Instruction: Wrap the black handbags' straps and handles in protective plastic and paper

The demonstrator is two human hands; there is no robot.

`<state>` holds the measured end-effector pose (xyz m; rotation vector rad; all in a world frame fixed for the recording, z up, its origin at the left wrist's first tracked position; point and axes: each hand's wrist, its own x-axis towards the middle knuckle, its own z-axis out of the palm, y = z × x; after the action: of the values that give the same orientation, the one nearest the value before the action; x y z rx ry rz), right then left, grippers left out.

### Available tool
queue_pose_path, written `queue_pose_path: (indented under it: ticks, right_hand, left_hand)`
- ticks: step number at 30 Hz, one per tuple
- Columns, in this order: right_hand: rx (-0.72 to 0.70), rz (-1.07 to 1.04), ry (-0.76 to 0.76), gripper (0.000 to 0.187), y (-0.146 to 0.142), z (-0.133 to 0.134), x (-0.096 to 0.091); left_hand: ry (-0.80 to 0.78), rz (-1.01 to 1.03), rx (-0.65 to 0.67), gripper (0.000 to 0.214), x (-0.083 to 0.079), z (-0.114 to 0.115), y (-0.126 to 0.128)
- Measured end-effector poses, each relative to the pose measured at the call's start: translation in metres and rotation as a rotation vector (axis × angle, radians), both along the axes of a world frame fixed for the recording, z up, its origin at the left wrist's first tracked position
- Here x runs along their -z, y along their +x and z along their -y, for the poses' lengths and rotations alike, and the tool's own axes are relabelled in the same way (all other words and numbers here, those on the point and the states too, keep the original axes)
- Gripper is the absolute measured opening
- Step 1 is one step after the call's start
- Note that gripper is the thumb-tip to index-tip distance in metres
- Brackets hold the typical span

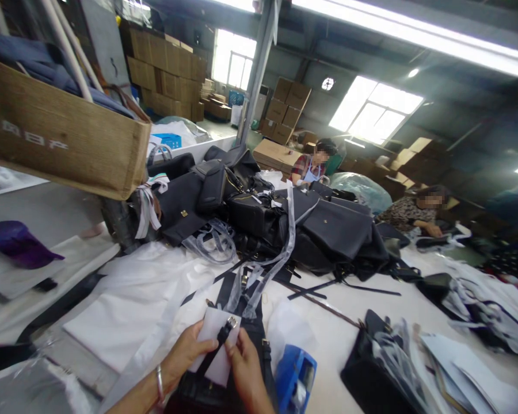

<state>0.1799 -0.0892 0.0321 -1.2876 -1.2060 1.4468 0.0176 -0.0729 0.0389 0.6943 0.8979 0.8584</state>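
Note:
In the head view, my left hand (pixel 190 352) pinches the left edge of a white padding sheet (pixel 218 368), its thumb against a black buckle strap (pixel 209 357). The strap lies across the sheet, with a metal buckle (pixel 231 323) at its upper end. My right hand (pixel 247 363) is closed on the sheet's right edge, thumb by the strap below the buckle. Both hands are above a black bag (pixel 256 333), largely hidden by them and the sheet. Plastic-wrapped straps (pixel 270 279) run from the bag toward the pile.
A blue tape dispenser (pixel 296 376) stands right of the bag. Black bags (pixel 332 230) are heaped across the table behind. Another black bag (pixel 371 356) lies at the right. A tan tote (pixel 64 126) hangs at the upper left. Two people (pixel 308 169) sit beyond the heap.

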Motion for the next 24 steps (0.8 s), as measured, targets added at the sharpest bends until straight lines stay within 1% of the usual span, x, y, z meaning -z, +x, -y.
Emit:
queue_pose_path:
  ticks: [3, 5, 7, 9, 12, 15, 18, 21, 24]
  right_hand:
    - [-0.014, -0.05, -0.006, 0.032, -0.003, 0.002, -0.004]
    - [0.02, -0.007, 0.007, 0.029, -0.005, 0.002, -0.003]
    - [0.073, 0.08, 0.021, 0.027, -0.005, 0.001, 0.0]
    - [0.103, 0.14, 0.019, 0.026, -0.005, 0.001, 0.004]
    - [0.128, 0.172, 0.023, 0.027, -0.006, 0.003, 0.008]
    - [0.143, 0.202, 0.051, 0.028, -0.006, 0.004, 0.009]
    - [0.124, 0.228, 0.066, 0.029, -0.005, 0.002, 0.01]
    - [0.117, 0.246, 0.069, 0.028, -0.005, -0.002, 0.011]
    - [0.124, 0.231, 0.07, 0.029, -0.007, -0.004, 0.01]
  left_hand:
    - [0.101, -0.15, -0.054, 0.051, 0.003, 0.0, 0.0]
    - [0.19, -0.294, -0.081, 0.048, 0.003, 0.0, -0.001]
    - [0.258, -0.378, -0.076, 0.045, 0.0, -0.001, -0.003]
    - [0.291, -0.349, -0.037, 0.042, -0.004, -0.002, -0.004]
    - [0.265, -0.232, 0.048, 0.042, -0.009, -0.006, -0.007]
    - [0.218, -0.178, 0.111, 0.046, -0.007, -0.012, -0.011]
    - [0.17, -0.135, 0.177, 0.051, -0.003, -0.018, -0.014]
    - [0.117, -0.126, 0.194, 0.052, -0.001, -0.022, -0.017]
    - [0.1, -0.092, 0.159, 0.053, -0.004, -0.021, -0.016]
